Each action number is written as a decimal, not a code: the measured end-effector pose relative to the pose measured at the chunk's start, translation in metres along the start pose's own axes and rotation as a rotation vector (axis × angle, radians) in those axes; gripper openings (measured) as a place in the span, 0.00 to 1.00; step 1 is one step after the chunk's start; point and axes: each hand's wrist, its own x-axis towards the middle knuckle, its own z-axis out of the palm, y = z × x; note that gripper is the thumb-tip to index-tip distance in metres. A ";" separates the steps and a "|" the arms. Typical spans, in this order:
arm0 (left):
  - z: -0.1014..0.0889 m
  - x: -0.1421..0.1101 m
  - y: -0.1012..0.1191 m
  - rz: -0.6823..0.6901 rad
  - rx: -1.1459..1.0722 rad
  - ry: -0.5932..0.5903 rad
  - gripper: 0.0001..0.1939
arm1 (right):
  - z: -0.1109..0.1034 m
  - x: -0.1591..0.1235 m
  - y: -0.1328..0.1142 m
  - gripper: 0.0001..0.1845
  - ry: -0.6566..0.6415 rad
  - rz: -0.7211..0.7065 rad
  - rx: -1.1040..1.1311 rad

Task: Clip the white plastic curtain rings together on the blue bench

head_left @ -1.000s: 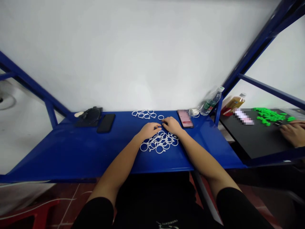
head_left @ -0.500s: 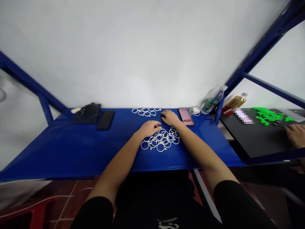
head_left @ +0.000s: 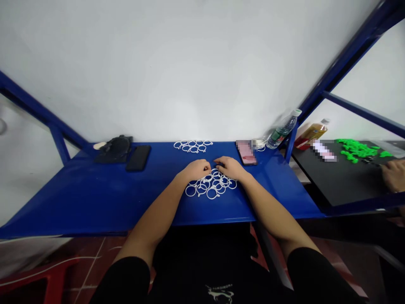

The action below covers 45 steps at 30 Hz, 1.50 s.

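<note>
A loose pile of white plastic rings (head_left: 210,185) lies on the blue table (head_left: 95,194) in front of me. My left hand (head_left: 196,169) rests at the pile's far left edge with its fingers curled in. My right hand (head_left: 230,167) sits at the far right edge, fingers curled toward the left hand. The fingertips of the two hands almost meet above the pile, and what they pinch is too small to make out. Several more white rings (head_left: 193,146) lie in neat rows near the wall, apart from both hands.
A black phone (head_left: 138,157) and a dark pouch (head_left: 114,148) lie at the back left. A pink phone (head_left: 246,153) and a water bottle (head_left: 281,130) are at the back right. On the black table (head_left: 341,181) are green parts (head_left: 357,150), an amber bottle (head_left: 313,131) and another person's hand (head_left: 394,175).
My right hand reached toward the rows of rings by the wall, then came back to the near pile beside my left hand. The other person's hand shifted slightly.
</note>
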 end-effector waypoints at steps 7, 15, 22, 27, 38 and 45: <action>-0.001 0.002 0.002 -0.017 -0.012 0.010 0.11 | -0.009 -0.001 0.004 0.18 -0.056 -0.082 0.054; 0.010 0.003 -0.005 0.064 -0.067 0.140 0.15 | -0.007 -0.002 0.005 0.08 -0.073 -0.068 -0.009; 0.020 0.003 -0.005 0.184 -0.053 0.120 0.10 | -0.002 -0.002 0.007 0.09 -0.058 0.044 -0.116; 0.019 0.005 -0.005 0.162 -0.110 0.241 0.10 | -0.001 -0.002 0.006 0.13 0.033 -0.008 -0.032; 0.013 0.007 -0.002 0.215 -0.207 0.486 0.11 | -0.007 -0.004 -0.008 0.08 0.173 -0.082 0.169; 0.013 0.006 -0.001 0.198 -0.163 0.406 0.11 | -0.010 -0.006 -0.010 0.05 0.127 -0.034 0.166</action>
